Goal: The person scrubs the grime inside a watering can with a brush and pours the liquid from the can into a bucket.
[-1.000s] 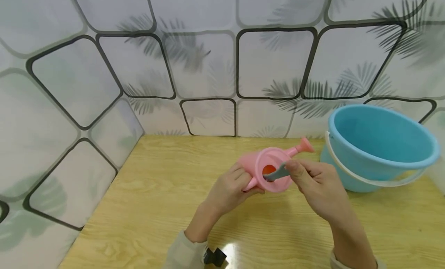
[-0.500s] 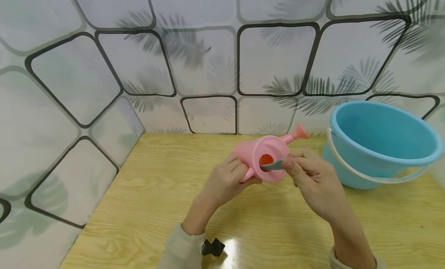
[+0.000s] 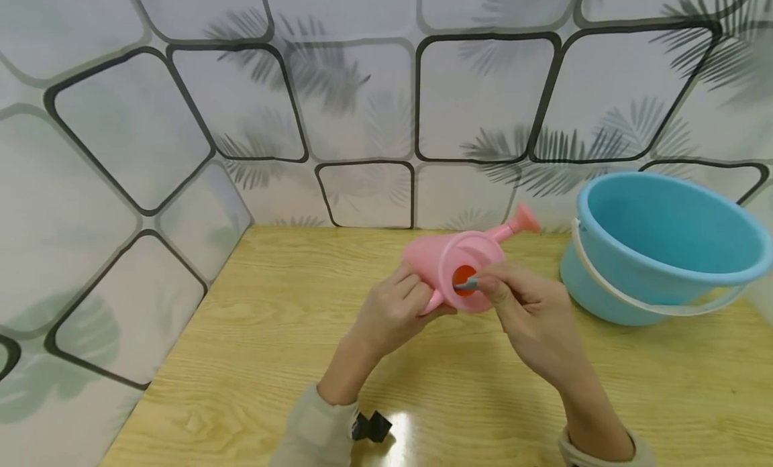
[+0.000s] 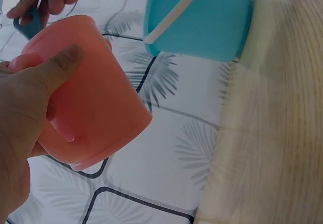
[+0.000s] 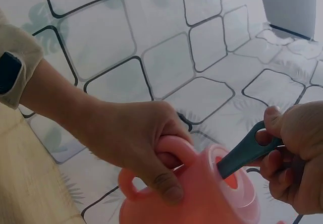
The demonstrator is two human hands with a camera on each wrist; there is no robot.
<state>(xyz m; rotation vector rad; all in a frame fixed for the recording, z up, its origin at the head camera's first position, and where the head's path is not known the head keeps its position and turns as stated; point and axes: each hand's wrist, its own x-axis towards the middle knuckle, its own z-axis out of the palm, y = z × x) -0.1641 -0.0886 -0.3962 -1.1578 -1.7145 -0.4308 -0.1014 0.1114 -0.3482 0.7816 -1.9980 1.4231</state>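
Observation:
My left hand (image 3: pixel 395 314) grips a pink toy watering can (image 3: pixel 425 252) by its handle, thumb along the side in the left wrist view. The can is tilted above the table, its opening turned toward my right hand and its spout (image 3: pixel 513 227) pointing to the right. My right hand (image 3: pixel 534 319) pinches a blue-grey tool (image 5: pixel 247 153) by its flat handle, which has a hole at the end. The tool's other end is inside the can's opening and hidden, so its kind cannot be told. Orange shows within the opening; whether it is an object is unclear.
A light-blue bucket (image 3: pixel 622 279) with a white handle (image 3: pixel 658 309) stands on the right of the wooden table (image 3: pixel 272 333). Patterned wall covering (image 3: pixel 362 105) rises behind the table and along its left. A black strap piece (image 3: pixel 371 427) sits at the left cuff.
My right hand has moved left toward the can, and less of the tool shows outside the opening. The watering can stands slightly higher in the head view than a second ago.

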